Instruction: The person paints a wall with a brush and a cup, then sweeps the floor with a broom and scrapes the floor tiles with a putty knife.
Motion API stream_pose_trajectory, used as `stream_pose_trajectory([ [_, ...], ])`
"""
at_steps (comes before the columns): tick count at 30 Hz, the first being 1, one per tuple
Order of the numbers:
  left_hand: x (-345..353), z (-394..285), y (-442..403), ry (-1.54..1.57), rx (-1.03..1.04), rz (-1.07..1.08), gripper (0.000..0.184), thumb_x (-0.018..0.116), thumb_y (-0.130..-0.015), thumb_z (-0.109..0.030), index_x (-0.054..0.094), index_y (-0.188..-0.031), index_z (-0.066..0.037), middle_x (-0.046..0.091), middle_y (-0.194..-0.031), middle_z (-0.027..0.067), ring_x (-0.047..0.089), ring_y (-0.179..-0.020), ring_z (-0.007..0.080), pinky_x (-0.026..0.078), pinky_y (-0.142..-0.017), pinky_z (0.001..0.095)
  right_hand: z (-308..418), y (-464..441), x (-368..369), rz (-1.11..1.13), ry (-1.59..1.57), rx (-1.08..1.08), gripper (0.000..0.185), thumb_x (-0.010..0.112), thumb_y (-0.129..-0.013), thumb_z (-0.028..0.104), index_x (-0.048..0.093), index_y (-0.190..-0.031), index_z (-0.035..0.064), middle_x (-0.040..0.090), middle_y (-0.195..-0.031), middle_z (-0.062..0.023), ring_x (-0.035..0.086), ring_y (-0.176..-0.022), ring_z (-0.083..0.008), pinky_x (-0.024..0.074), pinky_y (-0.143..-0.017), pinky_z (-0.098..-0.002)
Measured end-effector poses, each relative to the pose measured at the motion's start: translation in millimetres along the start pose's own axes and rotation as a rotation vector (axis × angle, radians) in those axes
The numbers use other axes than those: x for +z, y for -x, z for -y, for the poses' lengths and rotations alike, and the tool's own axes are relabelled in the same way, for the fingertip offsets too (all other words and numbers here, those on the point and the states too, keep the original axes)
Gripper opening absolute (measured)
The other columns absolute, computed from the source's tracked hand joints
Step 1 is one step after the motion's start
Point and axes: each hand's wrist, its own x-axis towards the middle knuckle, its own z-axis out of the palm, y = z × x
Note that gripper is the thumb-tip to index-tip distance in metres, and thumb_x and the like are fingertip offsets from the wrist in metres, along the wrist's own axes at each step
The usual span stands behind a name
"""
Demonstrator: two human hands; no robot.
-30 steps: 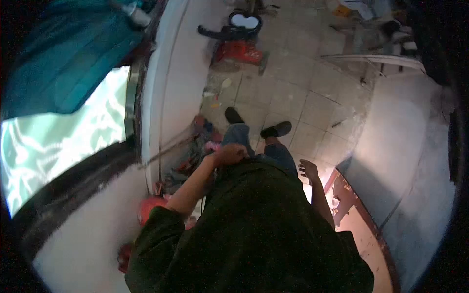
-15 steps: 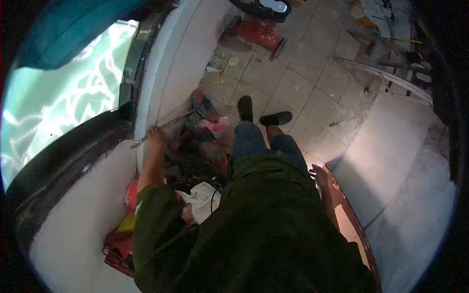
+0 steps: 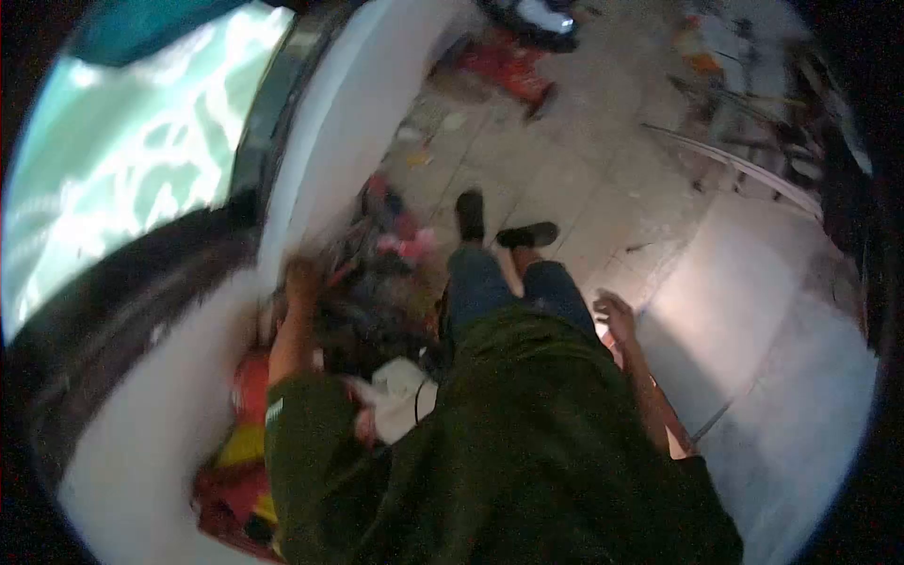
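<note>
My left hand [image 3: 302, 273] is closed and blurred by motion, next to the white wall panel [image 3: 325, 179] below the window. The thin rod it grips is smeared and hardly visible in this moment. Below that hand lies a dark heap of mixed items [image 3: 363, 315], with pink and red pieces at its far end. My right hand [image 3: 616, 316] hangs at my right side, fingers loosely curled and apart, with nothing visible in it. It is beside the pale board [image 3: 744, 273].
A window [image 3: 141, 151] with a dark frame is on the left. Red and yellow items [image 3: 247, 452] and a white cloth or bag [image 3: 403, 395] lie at my left side. A red object [image 3: 504, 71] stands on the tiled floor [image 3: 584, 169] ahead; clutter [image 3: 753, 104] fills the far right.
My left hand, with the rod, has shifted slightly and is now blurred. My right hand has risen forward from beside the brown edge. The view has moved a little.
</note>
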Motion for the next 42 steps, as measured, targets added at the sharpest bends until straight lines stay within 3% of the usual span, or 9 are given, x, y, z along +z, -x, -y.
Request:
stream_pose_trajectory([
  [2, -167.8, 8.0, -3.5, 0.027, -0.022, 0.208, 0.056, 0.058, -0.092, -0.051, 0.058, -0.133, -0.013, 0.069, -0.097, 0.0140, 0.067, -0.084, 0.0274, 0.052, -0.082, 0.0446, -25.0, -5.0, -0.3, -0.034, 0.005, 0.003, 0.030, 0.057, -0.097, 0.020, 0.064, -0.123, 0.0060, 0.070, -0.101, -0.0075, 0.067, -0.089, -0.0198, 0.0543, -0.071, -0.0350],
  [11, -20.0, 5.5, -21.1, 0.859, -0.163, 0.275, 0.033, 0.063, -0.090, -0.037, 0.077, -0.094, -0.007, 0.074, -0.088, 0.0128, 0.073, -0.088, 0.0260, 0.057, -0.073, 0.0397, -9.3, 15.9, 7.1, -0.164, 0.027, 0.081, 0.035, 0.059, -0.099, 0.034, 0.065, -0.123, 0.0091, 0.071, -0.096, -0.0072, 0.065, -0.083, -0.0163, 0.0523, -0.068, -0.0319],
  [14, -286.9, 43.5, 0.7, 0.478, 0.053, 0.535, 0.033, 0.065, -0.088, -0.033, 0.074, -0.106, -0.007, 0.074, -0.095, 0.0108, 0.071, -0.092, 0.0280, 0.057, -0.077, 0.0394, -28.3, 5.0, 9.6, -0.167, -0.097, -0.023, 0.032, 0.060, -0.097, 0.028, 0.065, -0.120, 0.0059, 0.070, -0.094, -0.0080, 0.065, -0.082, -0.0172, 0.0523, -0.067, -0.0327],
  [17, -89.1, 67.8, -11.2, -0.239, 0.977, 0.481, 0.035, 0.063, -0.089, -0.032, 0.071, -0.112, -0.007, 0.073, -0.098, 0.0101, 0.070, -0.097, 0.0284, 0.056, -0.081, 0.0400, -38.1, -1.8, 15.4, -0.180, -0.157, -0.073, 0.028, 0.061, -0.092, 0.021, 0.067, -0.112, 0.0020, 0.070, -0.093, -0.0099, 0.065, -0.082, -0.0193, 0.0530, -0.072, -0.0350],
  [21, -285.5, -7.9, 28.3, 0.537, 0.144, 0.277, 0.023, 0.058, -0.094, -0.021, 0.071, -0.100, -0.003, 0.068, -0.082, 0.0126, 0.068, -0.081, 0.0254, 0.055, -0.072, 0.0378, -48.9, -11.1, 12.0, -0.195, -0.037, -0.169, 0.023, 0.061, -0.089, 0.017, 0.070, -0.101, -0.0005, 0.070, -0.090, -0.0119, 0.064, -0.084, -0.0210, 0.0506, -0.081, -0.0346],
  [29, -434.5, -118.7, -50.2, 1.012, 0.134, 0.872, 0.034, 0.049, -0.101, -0.027, 0.068, -0.100, 0.001, 0.060, -0.069, 0.0096, 0.056, -0.055, 0.0210, 0.042, -0.049, 0.0399, -63.5, -15.5, -25.1, -0.277, -0.337, -0.064, 0.022, 0.060, -0.096, 0.022, 0.067, -0.110, 0.0059, 0.067, -0.087, -0.0040, 0.063, -0.079, -0.0152, 0.0509, -0.065, -0.0331],
  [33, -398.3, -183.5, -109.9, 0.751, 0.879, 0.207, 0.030, 0.050, -0.099, -0.022, 0.067, -0.106, 0.001, 0.065, -0.075, 0.0111, 0.058, -0.058, 0.0148, 0.048, -0.051, 0.0367, -66.3, -17.0, -55.6, -0.313, -0.425, -0.069, 0.022, 0.060, -0.096, 0.021, 0.068, -0.110, 0.0069, 0.069, -0.091, -0.0047, 0.064, -0.082, -0.0159, 0.0518, -0.066, -0.0330],
  [35, -446.2, -228.7, -129.8, 1.011, 0.198, 0.778, 0.032, 0.045, -0.102, -0.021, 0.067, -0.108, 0.001, 0.061, -0.073, 0.0092, 0.053, -0.051, 0.0164, 0.045, -0.046, 0.0356, -69.4, -26.0, -75.2, -0.264, -0.436, -0.157, 0.024, 0.059, -0.096, 0.022, 0.068, -0.112, 0.0056, 0.069, -0.094, -0.0056, 0.065, -0.082, -0.0161, 0.0525, -0.067, -0.0332],
  [42, -566.4, -341.2, -159.3, 1.723, 0.192, 0.986, 0.032, 0.037, -0.105, -0.032, 0.058, -0.091, -0.012, 0.046, -0.064, -0.0015, 0.037, -0.044, 0.0091, 0.029, -0.036, 0.0267, 58.2, -6.8, -102.5, 0.081, -0.387, -0.229, 0.032, 0.056, -0.100, 0.030, 0.063, -0.118, 0.0045, 0.069, -0.093, -0.0084, 0.067, -0.082, -0.0172, 0.0543, -0.068, -0.0324],
])
